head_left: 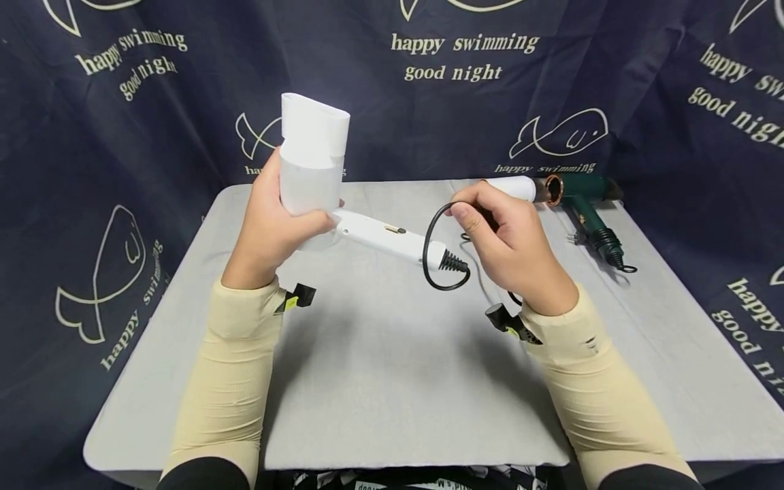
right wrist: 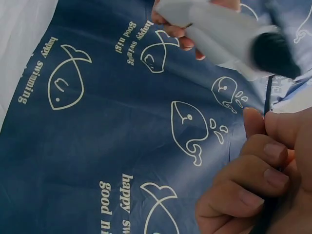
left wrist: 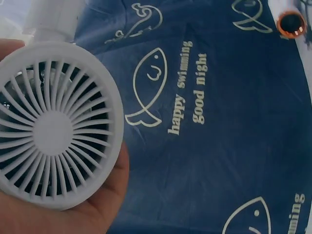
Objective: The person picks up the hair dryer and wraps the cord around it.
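Note:
A white hair dryer point(head_left: 314, 156) is held up over the table, its nozzle pointing upward. My left hand point(head_left: 269, 218) grips it round the barrel, thumb across the front near the handle joint. The slatted round air intake point(left wrist: 53, 131) faces the left wrist camera. Its handle point(head_left: 392, 238) slants down to the right and ends in a black ribbed cord sleeve. My right hand point(head_left: 514, 245) pinches the black cord point(head_left: 429, 238) between thumb and forefinger, with the other fingers curled. From the sleeve the cord loops up to that pinch; more of it hangs below the hand.
At the table's back right lies a dark green hair dryer point(head_left: 591, 211), cord wrapped round its handle. Beside it is another white hair dryer point(head_left: 511, 187), partly hidden by my right hand. A grey cloth covers the table point(head_left: 416, 381). Navy printed curtains point(head_left: 392, 122) surround it.

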`<state>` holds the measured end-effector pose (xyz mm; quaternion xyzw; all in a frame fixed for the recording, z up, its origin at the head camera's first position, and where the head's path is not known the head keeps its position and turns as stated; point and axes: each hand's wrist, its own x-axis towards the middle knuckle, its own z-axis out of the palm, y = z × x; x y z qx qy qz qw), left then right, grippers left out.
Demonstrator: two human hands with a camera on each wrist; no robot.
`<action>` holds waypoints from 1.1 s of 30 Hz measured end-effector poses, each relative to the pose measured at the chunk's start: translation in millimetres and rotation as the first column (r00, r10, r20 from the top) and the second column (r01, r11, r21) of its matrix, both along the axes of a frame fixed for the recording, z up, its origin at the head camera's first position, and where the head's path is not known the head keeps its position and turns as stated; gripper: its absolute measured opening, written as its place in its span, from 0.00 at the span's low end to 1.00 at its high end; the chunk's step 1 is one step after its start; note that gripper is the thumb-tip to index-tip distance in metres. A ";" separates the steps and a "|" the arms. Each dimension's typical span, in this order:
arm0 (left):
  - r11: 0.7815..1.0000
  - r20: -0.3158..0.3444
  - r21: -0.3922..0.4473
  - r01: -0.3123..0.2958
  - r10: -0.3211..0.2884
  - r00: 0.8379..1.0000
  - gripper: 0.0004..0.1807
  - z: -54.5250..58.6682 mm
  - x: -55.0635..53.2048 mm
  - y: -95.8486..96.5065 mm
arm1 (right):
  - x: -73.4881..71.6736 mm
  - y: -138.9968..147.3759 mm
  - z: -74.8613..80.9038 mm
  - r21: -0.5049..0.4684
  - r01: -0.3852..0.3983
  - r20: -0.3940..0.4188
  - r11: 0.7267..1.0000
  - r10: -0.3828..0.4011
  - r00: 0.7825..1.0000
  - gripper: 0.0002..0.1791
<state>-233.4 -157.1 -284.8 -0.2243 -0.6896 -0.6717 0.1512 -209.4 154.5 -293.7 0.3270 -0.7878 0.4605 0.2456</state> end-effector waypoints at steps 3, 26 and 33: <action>0.995 -0.018 0.070 0.069 -0.068 0.998 0.42 0.9 1.9 0.3 | -2.2 -0.9 -1.3 -0.032 -0.018 0.036 0.999 0.019 0.999 0.05; 0.916 -0.162 0.384 -0.117 0.191 0.968 0.42 16.5 17.3 11.3 | -4.6 -32.4 -27.7 0.148 -0.111 0.217 0.983 0.077 0.973 0.15; 0.902 -0.173 0.368 -0.227 0.306 0.936 0.39 24.3 22.5 15.7 | 4.5 -33.9 -22.6 0.306 -0.053 0.233 0.950 -0.020 0.972 0.15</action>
